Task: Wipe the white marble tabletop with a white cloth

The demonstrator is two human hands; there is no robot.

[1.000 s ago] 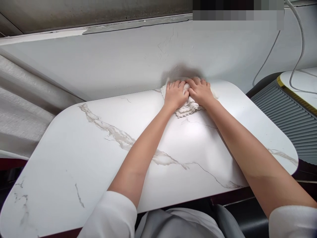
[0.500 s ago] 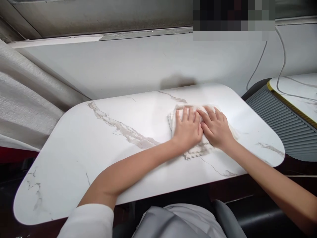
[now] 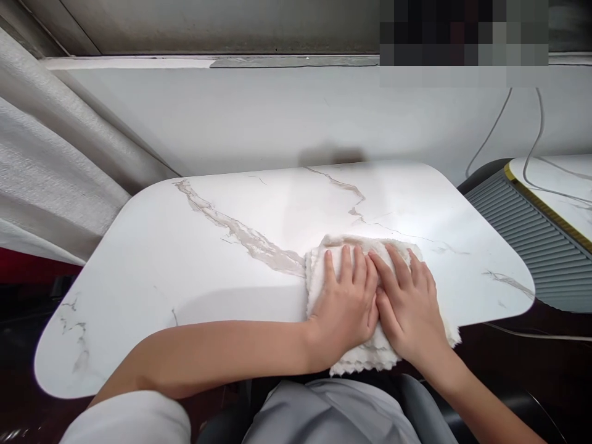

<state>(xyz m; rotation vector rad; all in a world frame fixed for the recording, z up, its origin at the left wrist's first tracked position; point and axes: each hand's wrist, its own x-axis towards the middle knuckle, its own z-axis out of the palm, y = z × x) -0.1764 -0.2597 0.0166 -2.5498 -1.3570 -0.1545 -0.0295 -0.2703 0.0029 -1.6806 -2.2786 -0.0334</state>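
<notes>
A folded white cloth with a scalloped edge lies at the near edge of a white marble-look table, its lower part hanging over the rim. My left hand presses flat on the cloth, fingers stretched forward. My right hand lies flat beside it on the same cloth, fingers extended, touching the left hand.
A white wall runs behind the table. A grey curtain hangs at the left. At the right stand a ribbed grey unit and a second table edge, with cables trailing down the wall.
Both hands have slid the cloth from the table's far edge by the wall toward me, to the near edge, where it now overhangs.
</notes>
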